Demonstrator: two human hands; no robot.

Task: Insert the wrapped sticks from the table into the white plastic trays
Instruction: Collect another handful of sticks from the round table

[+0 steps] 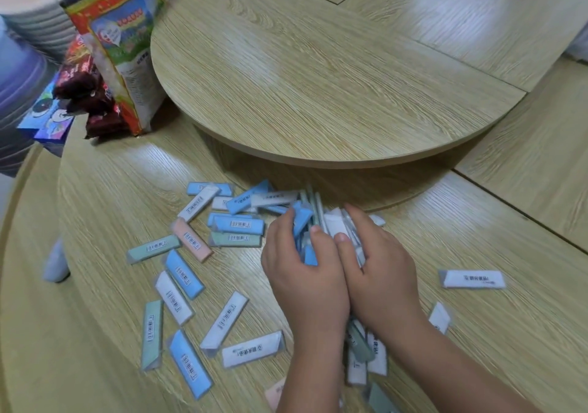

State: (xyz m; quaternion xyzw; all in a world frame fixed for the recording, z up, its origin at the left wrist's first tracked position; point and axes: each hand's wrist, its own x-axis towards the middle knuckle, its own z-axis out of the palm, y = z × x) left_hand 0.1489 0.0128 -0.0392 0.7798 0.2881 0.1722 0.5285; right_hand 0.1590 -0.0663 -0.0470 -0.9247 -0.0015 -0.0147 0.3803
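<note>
Both hands are cupped together on the desk [477, 237], the left hand [302, 279] and right hand [385, 275] each with its grip curled round one bundle of wrapped sticks [334, 224], while many loose sticks [238, 224] lie scattered to the left and a few to the right. No white tray shows that I can make out; perhaps it sits out of view. Squeezed unevenly like that, the bundle looks liable to shed sticks from underneath if lifted, spilling them among the rest.

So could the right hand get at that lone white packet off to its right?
Probably yes: only table lies between the right hand and the white packet, though it grips a bundle now.
</note>
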